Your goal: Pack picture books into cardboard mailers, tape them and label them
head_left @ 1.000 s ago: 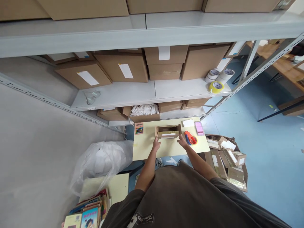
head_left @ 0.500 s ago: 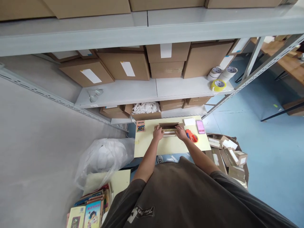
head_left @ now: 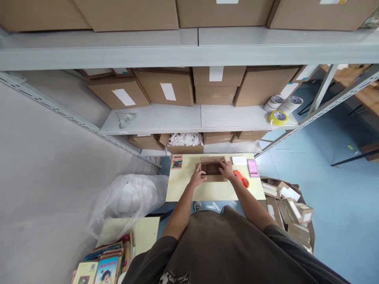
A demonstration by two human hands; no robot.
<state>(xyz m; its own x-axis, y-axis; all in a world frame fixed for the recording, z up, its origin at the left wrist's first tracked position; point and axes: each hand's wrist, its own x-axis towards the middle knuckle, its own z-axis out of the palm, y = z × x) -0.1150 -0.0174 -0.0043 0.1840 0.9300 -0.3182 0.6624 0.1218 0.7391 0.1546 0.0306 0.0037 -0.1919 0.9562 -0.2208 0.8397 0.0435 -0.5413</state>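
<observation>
A small brown cardboard box lies on the pale yellow table with its flaps spread and its dark inside facing up. My left hand holds its left end, the thumb stretched along the front flap and the fingers at the side. At the right end, my right hand grips the edge, fingertips over the rim. Just right of that hand lies an orange tape dispenser. A stack of white paper and a pink stack are behind it. A small colourful booklet lies at the table's left.
Grey shelving with cardboard boxes stands behind the table. Tape rolls sit on its right end. A bin of flattened and small boxes is at the right. A plastic bag and a pile of books are at the left.
The box has tipped so its opening faces up, with the front flap folded outward toward me. My left hand's fingers have spread along its edge. The view has shifted slightly.
</observation>
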